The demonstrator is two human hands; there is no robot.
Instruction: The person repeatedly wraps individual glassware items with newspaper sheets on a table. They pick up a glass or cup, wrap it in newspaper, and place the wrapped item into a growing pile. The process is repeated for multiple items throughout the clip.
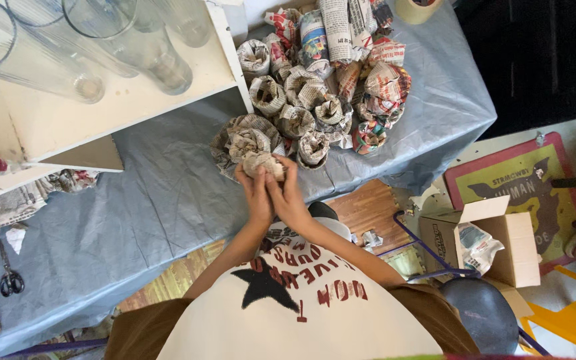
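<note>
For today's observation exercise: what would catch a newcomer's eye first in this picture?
At the centre, the left hand and right hand together grip a newspaper-wrapped bundle. Behind it, a heap of wrapped bundles crowds the grey table cover. Tall clear glass vases stand on the white shelf, upper left.

Table: grey-blue plastic sheet draped over a table (168, 200), spreading under and beyond the hands.
Shelf: cream wooden shelf board (101, 100), up and left of the hands, carrying tall clear glass cylinders (148, 53).
Floor: brown wood-pattern foam mats (368, 210), just right of and below the hands.
Box: open brown cardboard box (501, 247), well right of the hands.
Rug: red-bordered olive floor mat (535, 173), far right.
Light: soft, even daylight.
</note>
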